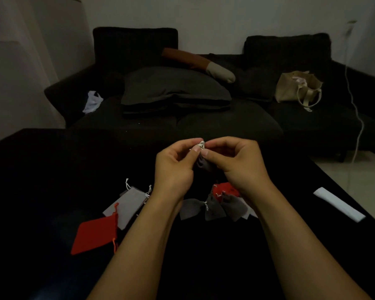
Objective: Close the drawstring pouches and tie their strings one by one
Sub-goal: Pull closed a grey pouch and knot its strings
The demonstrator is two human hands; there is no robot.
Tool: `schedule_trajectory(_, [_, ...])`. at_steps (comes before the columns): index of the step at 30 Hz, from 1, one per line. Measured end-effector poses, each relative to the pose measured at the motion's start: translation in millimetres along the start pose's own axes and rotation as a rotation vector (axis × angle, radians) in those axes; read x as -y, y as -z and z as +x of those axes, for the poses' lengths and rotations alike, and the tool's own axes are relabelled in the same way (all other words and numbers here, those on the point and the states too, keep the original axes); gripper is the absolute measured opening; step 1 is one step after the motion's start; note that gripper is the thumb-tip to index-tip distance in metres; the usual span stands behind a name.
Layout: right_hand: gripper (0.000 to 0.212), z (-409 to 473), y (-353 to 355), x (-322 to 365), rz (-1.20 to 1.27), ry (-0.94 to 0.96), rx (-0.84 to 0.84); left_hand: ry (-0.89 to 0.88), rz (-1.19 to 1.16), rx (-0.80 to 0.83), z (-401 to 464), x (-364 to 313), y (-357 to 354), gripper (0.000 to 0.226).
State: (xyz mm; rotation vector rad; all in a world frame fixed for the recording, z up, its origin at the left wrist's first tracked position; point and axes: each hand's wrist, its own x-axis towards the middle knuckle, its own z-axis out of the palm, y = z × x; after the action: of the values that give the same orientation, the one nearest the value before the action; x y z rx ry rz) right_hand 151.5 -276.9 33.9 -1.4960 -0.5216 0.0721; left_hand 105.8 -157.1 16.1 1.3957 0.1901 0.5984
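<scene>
A small dark grey pouch (205,165) hangs between my hands above the black table (52,169). My left hand (175,165) and my right hand (236,163) both pinch its white strings (201,145) at the gathered neck, thumbs and fingertips close together. Flat on the table to the left lie a light grey pouch (128,204) and an orange-red pouch (94,236). Under my wrists lie three cinched grey pouches (212,207) and a red pouch (225,188), partly hidden by my right forearm.
A white strip of paper (339,204) lies at the table's right side. Behind the table stands a dark sofa (182,118) with cushions, a beige tote bag (297,89) and a white plastic bag (92,101). A white cable (358,118) hangs at right.
</scene>
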Motion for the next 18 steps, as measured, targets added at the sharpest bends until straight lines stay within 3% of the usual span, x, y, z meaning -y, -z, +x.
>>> schedule_trajectory(8, [0.009,-0.9,-2.1,0.6,-0.306,0.093,-0.03,-0.019,-0.021,-0.054,-4.1,2.7,-6.4,0.017])
schedule_trajectory(18, [0.009,-3.4,-1.6,2.6,0.052,-0.08,0.008,0.003,-0.087,-0.06,-2.9,0.7,4.4,0.019])
